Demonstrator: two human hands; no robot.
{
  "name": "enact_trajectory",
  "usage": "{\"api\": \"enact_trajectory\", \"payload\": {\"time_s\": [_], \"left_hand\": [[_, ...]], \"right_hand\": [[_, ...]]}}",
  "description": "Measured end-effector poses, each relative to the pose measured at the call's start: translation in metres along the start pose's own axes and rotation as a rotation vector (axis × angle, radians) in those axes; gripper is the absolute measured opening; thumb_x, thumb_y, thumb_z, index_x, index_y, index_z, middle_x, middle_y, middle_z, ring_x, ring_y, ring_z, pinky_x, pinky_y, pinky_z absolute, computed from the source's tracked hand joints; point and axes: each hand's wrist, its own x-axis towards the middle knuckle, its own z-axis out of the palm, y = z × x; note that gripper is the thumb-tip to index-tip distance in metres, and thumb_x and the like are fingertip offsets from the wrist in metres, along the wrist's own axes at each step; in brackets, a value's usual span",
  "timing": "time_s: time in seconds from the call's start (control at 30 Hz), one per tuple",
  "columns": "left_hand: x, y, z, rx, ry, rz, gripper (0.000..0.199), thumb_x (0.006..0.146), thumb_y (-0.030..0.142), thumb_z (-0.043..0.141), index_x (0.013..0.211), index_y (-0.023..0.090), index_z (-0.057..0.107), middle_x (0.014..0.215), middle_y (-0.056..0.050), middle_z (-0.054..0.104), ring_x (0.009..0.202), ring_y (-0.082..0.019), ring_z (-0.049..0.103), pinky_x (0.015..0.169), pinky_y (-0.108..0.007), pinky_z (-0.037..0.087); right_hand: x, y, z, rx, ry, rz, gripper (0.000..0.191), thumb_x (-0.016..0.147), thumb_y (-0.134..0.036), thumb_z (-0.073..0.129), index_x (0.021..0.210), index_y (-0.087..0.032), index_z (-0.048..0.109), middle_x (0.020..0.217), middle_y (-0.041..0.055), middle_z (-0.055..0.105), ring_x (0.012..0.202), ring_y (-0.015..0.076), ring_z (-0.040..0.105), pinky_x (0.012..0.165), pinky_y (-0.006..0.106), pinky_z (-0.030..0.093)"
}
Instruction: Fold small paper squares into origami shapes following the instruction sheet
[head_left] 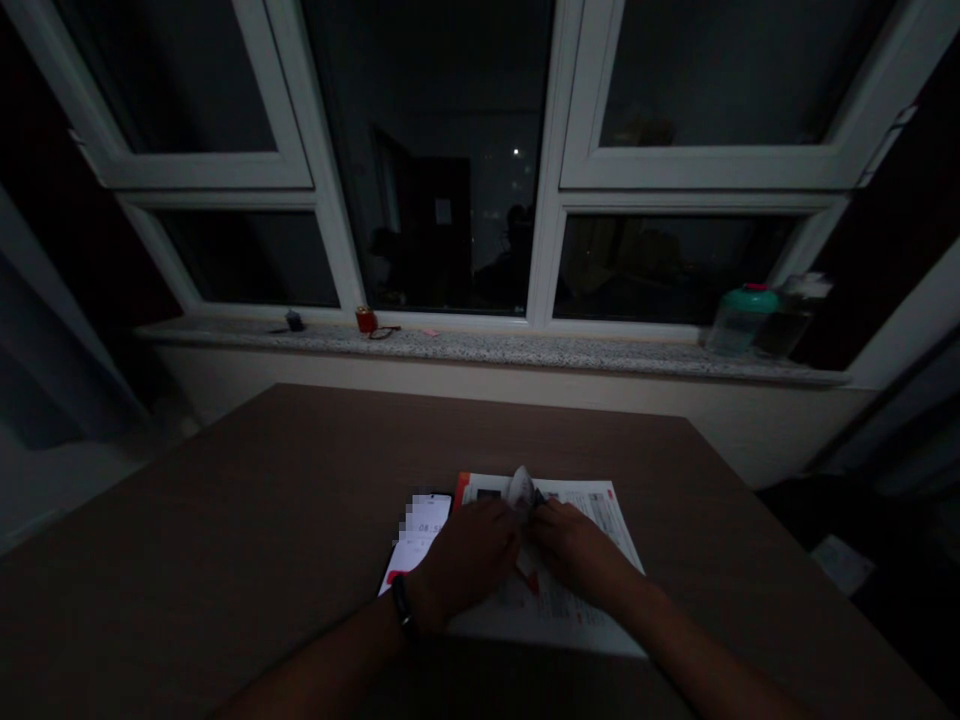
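Both of my hands meet over a printed booklet [540, 625] with an orange-red edge, lying on the brown table. My left hand [480, 550], with a dark band at the wrist, is closed, its fingers on a small pale object [521, 488] that sticks up and looks soft or folded. My right hand [574, 545] is closed close beside it, fingertips at a small dark piece. Dim light and the fingers hide what exactly it grips. Between the hands a red mark or object [529, 578] shows over the page; I cannot tell which.
Left of the booklet, partly behind my left wrist, a lit phone [416, 540] lies on the table [300, 480]. The speckled windowsill [480, 348] holds a small red jar [366, 320], a dark little bottle [294, 320] and a green-lidded clear container [742, 320]. Dark windows stand behind.
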Motion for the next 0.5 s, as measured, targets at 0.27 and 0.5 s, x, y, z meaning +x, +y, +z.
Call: {"api": "enact_trajectory", "payload": {"time_s": [0.27,0.5], "left_hand": [[0.0006,-0.0055,-0.0003,-0.014,-0.027,-0.337,0.022,0.095,0.038,0.056,0.107,0.02,0.054,0.102,-0.005,0.064,0.092,-0.023,0.063,0.073,-0.03,0.045],[0.0001,-0.0099,0.0035,0.089,-0.149,-0.303,0.017,0.095,0.034,0.053,0.1,0.019,0.061,0.102,-0.005,0.066,0.091,-0.025,0.065,0.074,-0.032,0.047]], "right_hand": [[-0.0034,-0.0029,-0.003,-0.001,-0.036,-0.101,0.024,0.089,-0.01,0.053,0.105,-0.022,0.067,0.103,0.0048,0.064,0.1,0.0219,0.054,0.091,0.036,0.041],[-0.007,-0.0073,-0.0034,-0.053,-0.042,-0.144,0.022,0.09,-0.013,0.053,0.104,-0.024,0.066,0.105,0.0043,0.065,0.102,0.0228,0.056,0.1,0.046,0.035]]}}
